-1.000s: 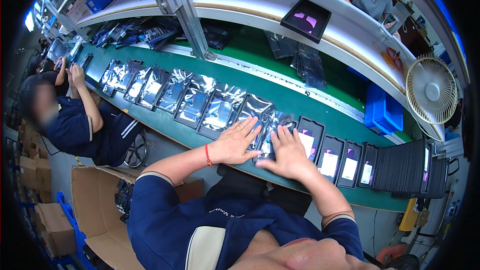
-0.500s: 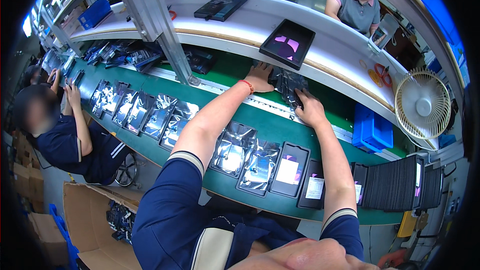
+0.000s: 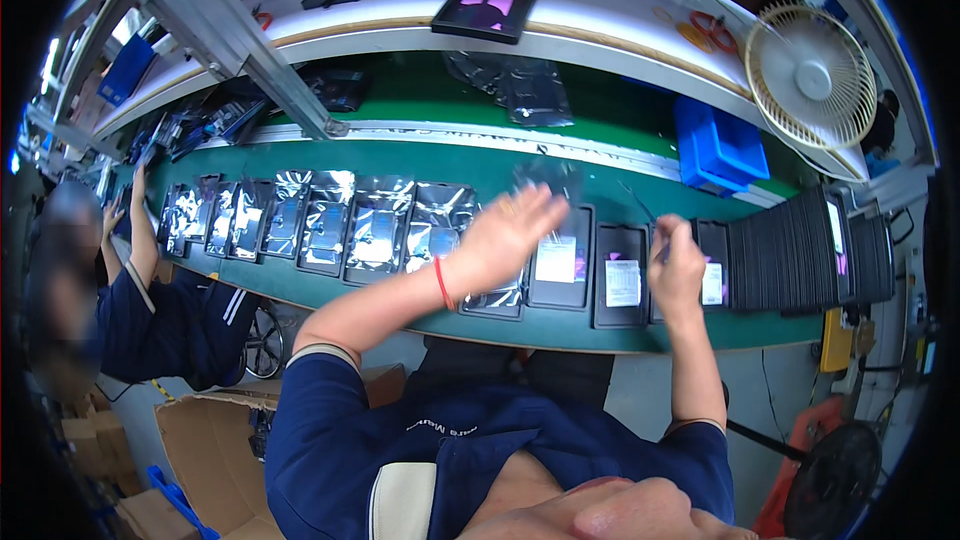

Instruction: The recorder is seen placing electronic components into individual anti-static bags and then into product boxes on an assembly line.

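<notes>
My left hand (image 3: 508,245), blurred, reaches over the row of trays with its fingers stretched out. Just beyond its fingertips is a smeared, translucent plastic film (image 3: 550,176). My right hand (image 3: 678,268) is closed on a thin dark strip (image 3: 641,202) that sticks up from its fingers; its kind is unclear. Beneath my hands stand black trays: one with a white label (image 3: 556,258) and another labelled tray (image 3: 622,282). To the left, several trays lie in clear shiny bags (image 3: 377,230). Dark plastic bags (image 3: 537,93) lie in a pile on the green surface behind.
Upright black trays (image 3: 785,258) stand packed at the right. Behind are a blue bin (image 3: 718,145) and a fan (image 3: 811,77). The white shelf (image 3: 590,15) carries a black tray (image 3: 489,3) and scissors (image 3: 714,32). A metal post (image 3: 235,45) and a seated co-worker (image 3: 165,315) are left.
Both my hands have come back from the dark bag pile to above the tray row. The right now grips a thin dark strip. The whole view has shifted.
</notes>
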A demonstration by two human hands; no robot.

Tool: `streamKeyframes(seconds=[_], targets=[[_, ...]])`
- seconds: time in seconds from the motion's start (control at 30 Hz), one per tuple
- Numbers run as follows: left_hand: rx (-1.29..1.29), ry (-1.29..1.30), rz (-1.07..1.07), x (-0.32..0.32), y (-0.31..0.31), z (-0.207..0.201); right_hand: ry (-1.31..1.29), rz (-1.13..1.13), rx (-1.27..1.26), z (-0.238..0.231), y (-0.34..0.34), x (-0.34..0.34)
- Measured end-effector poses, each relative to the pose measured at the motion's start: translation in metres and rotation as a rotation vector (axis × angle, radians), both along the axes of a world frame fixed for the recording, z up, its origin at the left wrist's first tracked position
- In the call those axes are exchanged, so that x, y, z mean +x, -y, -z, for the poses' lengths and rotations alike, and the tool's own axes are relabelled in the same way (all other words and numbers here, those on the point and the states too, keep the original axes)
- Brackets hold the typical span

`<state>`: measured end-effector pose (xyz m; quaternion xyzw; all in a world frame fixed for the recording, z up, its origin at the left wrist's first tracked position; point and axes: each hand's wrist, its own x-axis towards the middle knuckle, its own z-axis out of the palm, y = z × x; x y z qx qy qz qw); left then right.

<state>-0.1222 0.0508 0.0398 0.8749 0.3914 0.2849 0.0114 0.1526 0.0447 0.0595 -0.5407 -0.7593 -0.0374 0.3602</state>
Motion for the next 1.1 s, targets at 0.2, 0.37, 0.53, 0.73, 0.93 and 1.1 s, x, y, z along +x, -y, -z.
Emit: streamKeyframes(seconds=[0.2,0.37,0.53,0.73,0.93,1.1], targets=[[-0.158,-0.179,0.07,0.046,0.051,0.036,0.485,-0.146,-0.085,0.053,0.06,0.015],[-0.24,-0.212,0.111,0.05,0.063,0.038,0.386,-0.203,-0.376,0.038,0.083,0.007],[-0.25,-0.27,0.058,0.053,0.057,0.028,0.384,-0.215,-0.284,0.052,0.078,0.001],[-0.209,-0.288,-0.057,0.033,0.049,0.032,0.373,-0.233,-0.289,0.053,0.061,-0.033],[-0.169,-0.221,-0.109,0.026,0.055,0.042,0.371,-0.231,-0.419,-0.019,-0.047,-0.074],[-0.192,-0.214,-0.1,0.026,0.058,0.041,0.272,-0.264,-0.306,0.035,-0.184,-0.138]])
